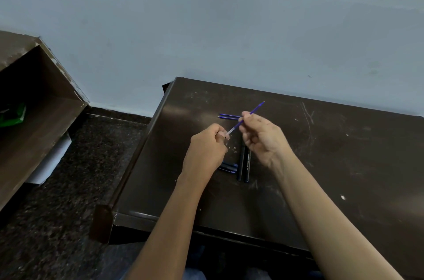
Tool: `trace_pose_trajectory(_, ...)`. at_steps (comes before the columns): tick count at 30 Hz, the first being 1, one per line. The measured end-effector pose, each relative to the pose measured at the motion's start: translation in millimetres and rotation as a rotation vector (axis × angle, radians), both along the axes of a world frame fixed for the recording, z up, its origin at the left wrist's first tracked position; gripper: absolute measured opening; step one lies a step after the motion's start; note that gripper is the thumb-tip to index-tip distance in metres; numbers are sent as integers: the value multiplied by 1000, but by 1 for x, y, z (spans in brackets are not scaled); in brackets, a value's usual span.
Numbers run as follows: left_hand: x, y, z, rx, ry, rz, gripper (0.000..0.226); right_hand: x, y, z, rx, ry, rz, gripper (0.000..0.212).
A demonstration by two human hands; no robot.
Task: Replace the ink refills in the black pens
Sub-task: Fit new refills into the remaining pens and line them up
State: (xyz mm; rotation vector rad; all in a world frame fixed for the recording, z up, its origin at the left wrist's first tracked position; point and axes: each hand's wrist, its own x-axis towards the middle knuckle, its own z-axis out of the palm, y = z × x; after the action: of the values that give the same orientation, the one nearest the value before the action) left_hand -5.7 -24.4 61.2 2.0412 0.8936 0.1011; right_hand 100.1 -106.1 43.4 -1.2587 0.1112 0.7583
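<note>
While both forearms reach forward over the dark surface (321,165), the hands meet above the two black pens (243,162), which serve as the landmark here. The right hand (261,135) hovers just above the pens' far ends, wrist bent, knuckles up, its fingers (246,117) pinched closed around the blue ink refill (256,108) near its middle. The left hand (206,146) sits just left of the pens, curled into a loose fist, its fingers closed on the refill's clear lower end (230,131).

The refill's long axis runs diagonally: its writing tip points up and away to the right, beyond the pens, and its clear end points down toward the left hand. It is held in the air, not touching the surface.

The black pens lie side by side, touching, their long axes running nearly straight away from the person. Two more blue refills (228,116) lie flat on the surface beyond the pens, parallel to each other and pointing left. Just left of the pens' near ends, partly hidden under the left wrist, lie dark blue pen caps (229,167).
</note>
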Motion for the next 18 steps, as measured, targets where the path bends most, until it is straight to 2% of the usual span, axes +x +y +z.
trace_pose_trajectory(5,0,2,-3,-27,15,12,19,-17,8,-2,0,-20,141,12)
trace_pose_trajectory(9,-2,2,-3,-54,-8,35,20,1,11,1,-22,-127,60,12)
trace_pose_trajectory(11,-2,2,-3,-54,-11,47,21,19,13,-1,-190,-378,54,13)
trace_pose_trajectory(14,-2,2,-2,-55,-9,53,21,47,18,-12,-621,-839,240,17)
trace_pose_trajectory(18,-2,3,-2,-56,-1,56,23,73,24,-32,-956,-1053,609,21)
